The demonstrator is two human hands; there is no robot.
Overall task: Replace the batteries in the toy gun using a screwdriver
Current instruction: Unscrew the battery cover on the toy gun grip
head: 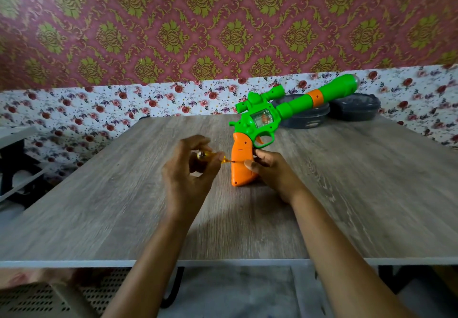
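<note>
Toy gun [262, 117] upright on its orange grip [241, 166], toward the table's [347, 194] far edge, clasped by the right hand [271, 172]. Left hand [186, 171] pinches the screwdriver [214, 156] against the grip; a tilted tip may slip and gouge the plastic.

The left forearm [148, 255] and right forearm [329, 243] were bare, uncovered from the wrists down past the near edge of the table [371, 194]. Over the table, the left hand [188, 171] looked slightly blurred; the right hand [275, 172] showed a short thumbnail.
</note>
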